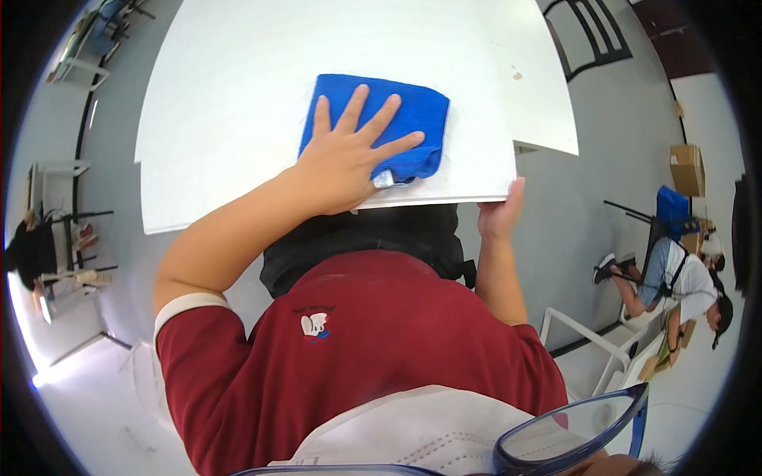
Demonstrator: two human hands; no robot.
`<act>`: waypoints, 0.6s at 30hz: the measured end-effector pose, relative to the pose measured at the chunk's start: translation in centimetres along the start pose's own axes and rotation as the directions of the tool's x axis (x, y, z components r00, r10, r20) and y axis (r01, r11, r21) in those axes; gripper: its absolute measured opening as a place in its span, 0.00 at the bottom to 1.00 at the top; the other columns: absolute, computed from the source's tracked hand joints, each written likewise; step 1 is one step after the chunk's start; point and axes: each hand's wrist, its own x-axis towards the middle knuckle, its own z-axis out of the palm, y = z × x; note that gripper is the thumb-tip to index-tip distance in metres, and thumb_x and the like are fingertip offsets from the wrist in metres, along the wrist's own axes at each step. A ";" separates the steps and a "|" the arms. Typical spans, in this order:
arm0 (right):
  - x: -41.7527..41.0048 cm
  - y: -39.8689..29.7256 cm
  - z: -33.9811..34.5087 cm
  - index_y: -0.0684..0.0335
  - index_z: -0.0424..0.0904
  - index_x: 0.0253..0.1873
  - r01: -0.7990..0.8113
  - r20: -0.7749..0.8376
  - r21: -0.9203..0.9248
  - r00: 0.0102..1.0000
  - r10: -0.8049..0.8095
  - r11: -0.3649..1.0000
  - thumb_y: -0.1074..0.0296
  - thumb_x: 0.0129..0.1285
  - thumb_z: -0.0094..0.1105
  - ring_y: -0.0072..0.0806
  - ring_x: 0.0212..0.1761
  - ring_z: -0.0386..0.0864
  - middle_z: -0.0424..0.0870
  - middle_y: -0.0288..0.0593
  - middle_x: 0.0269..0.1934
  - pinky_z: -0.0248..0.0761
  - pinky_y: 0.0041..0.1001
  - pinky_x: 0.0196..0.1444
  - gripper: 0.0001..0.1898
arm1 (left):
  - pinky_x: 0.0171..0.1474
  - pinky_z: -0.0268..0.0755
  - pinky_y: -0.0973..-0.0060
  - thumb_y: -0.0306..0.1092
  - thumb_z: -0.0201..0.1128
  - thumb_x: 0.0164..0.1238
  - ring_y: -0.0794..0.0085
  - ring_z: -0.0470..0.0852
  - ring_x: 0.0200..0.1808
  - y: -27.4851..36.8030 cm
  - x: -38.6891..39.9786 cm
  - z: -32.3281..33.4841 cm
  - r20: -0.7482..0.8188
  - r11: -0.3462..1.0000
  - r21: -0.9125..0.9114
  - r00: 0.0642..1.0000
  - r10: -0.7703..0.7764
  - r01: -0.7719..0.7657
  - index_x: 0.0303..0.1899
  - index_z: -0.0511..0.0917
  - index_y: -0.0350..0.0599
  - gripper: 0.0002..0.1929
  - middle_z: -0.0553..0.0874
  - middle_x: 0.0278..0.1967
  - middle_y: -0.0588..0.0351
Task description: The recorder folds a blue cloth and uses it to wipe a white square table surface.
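Note:
My left hand (348, 152) lies flat on a folded blue cloth (425, 110), its fingers spread over the fabric. A small white tag (384, 179) sticks out at the cloth's near edge. Under the cloth is a broad white board (238, 154) with a straight near edge. My right hand (501, 211) grips the board's near right corner, with the thumb up at the side and the other fingers hidden below. My left thumb cannot be made out.
A white tabletop (539, 101) extends past the board on the right. A black chair (595, 35) stands at the far right. A seated person (684, 279), cardboard boxes (687, 169) and a white frame (586, 336) are on the right. Another person (30, 253) is at the left rim.

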 end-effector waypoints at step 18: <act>-0.1 -0.3 -0.2 0.64 0.68 0.62 -0.043 -0.008 0.002 0.999 0.043 0.999 0.44 0.71 0.34 0.29 0.47 0.80 0.79 0.41 0.52 0.72 0.23 0.36 0.29 | 0.69 0.37 0.41 0.33 0.66 0.57 0.45 0.45 0.73 -6.2 -9.4 -2.1 -0.007 0.903 -0.038 0.904 -0.428 0.428 0.65 0.65 0.73 0.34 0.52 0.73 0.56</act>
